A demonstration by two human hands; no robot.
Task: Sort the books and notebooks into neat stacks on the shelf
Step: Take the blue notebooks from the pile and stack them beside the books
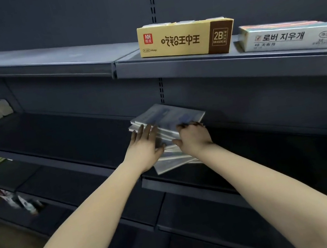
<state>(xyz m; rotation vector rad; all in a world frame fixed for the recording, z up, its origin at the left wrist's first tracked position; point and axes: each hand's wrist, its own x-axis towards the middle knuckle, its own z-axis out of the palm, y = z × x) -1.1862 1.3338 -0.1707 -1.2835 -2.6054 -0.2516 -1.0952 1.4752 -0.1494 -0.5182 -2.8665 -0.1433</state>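
Eraser box (185,40) above notebook stack (167,114)

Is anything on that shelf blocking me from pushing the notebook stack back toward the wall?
Nothing visible does. The left hand and right hand both touch the stack of notebooks, and the shelf behind it looks bare up to the back panel. The yellow box sits one level higher.

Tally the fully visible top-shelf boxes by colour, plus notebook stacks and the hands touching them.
Yellow box: 1
White box: 1
Notebook stack: 1
Hands on it, left hand and right hand: 2
Total: 5
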